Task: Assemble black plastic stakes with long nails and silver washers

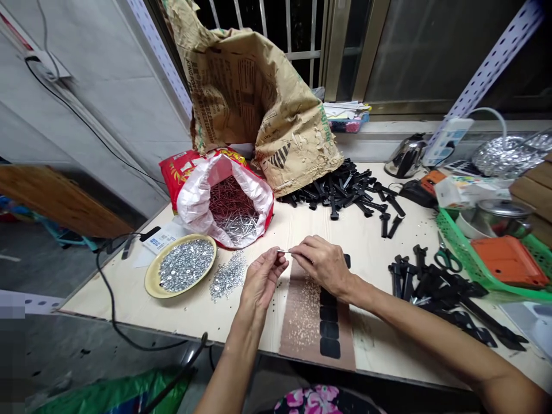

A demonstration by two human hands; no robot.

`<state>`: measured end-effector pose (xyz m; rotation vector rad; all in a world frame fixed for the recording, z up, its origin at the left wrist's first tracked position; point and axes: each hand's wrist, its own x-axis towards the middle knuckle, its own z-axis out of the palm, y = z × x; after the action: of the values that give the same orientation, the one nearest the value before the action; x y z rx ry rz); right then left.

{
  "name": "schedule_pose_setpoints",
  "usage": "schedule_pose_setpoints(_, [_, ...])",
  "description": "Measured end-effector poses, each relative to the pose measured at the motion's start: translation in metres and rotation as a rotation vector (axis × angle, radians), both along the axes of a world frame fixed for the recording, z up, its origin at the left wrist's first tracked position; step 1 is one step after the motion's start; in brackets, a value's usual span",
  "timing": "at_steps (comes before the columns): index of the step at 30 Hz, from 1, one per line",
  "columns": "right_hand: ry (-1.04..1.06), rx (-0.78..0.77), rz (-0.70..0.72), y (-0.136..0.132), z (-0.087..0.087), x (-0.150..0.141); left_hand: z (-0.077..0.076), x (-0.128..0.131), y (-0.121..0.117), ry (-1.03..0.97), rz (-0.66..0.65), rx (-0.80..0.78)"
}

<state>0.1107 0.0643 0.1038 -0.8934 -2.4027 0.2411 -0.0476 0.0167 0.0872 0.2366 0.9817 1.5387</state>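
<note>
Above the middle of the table, my left hand (264, 277) and my right hand (324, 263) meet with fingertips pinched. Between them is a thin, silvery metal pin (283, 250); each hand grips one end, and any small part on it is too tiny to make out. Under my right hand lies a brown board (297, 339) bearing small pale beads or grains (304, 310) and a column of black square pads (330, 330). To the left of my left hand is a loose pile of small metal washers (228, 276), beside a yellow plate (154, 285) heaped with more washers.
A red and white sack (194, 201) holds reddish and silvery pins. Behind it stands a torn paper sack (297, 132) by black plastic parts (345, 184). More black parts (440, 293), scissors (448, 259) and a green basket (448, 230) occupy the right. A cable (114, 310) hangs over the front edge.
</note>
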Motion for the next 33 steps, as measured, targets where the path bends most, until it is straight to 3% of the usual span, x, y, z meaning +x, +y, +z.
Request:
schedule_pose_setpoints(7, [-0.145,0.19,-0.069,-0.01,0.007,0.005,0.0,0.005,-0.005,0.137,-0.025,0.025])
schedule_pose_setpoints(13, [-0.11,0.086,-0.085,-0.013,-0.001,0.01,-0.001,0.008,-0.007,0.322,-0.023,0.033])
schedule_pose_setpoints(19, [-0.121,0.21,-0.093,-0.015,-0.013,0.014,-0.003,0.009,-0.007,0.361,-0.09,0.027])
schedule_pose_setpoints(25, [-0.119,0.087,-0.114,-0.018,-0.01,0.017,-0.004,0.012,-0.008,0.444,-0.135,0.014])
schedule_pose_setpoints(30, [-0.013,-0.246,-0.052,-0.016,-0.011,0.035,-0.007,0.018,-0.008,0.512,-0.221,0.005])
schedule_pose_setpoints(33, [0.004,-0.34,-0.034,-0.012,-0.019,0.056,-0.014,0.029,-0.009,0.546,-0.337,-0.036])
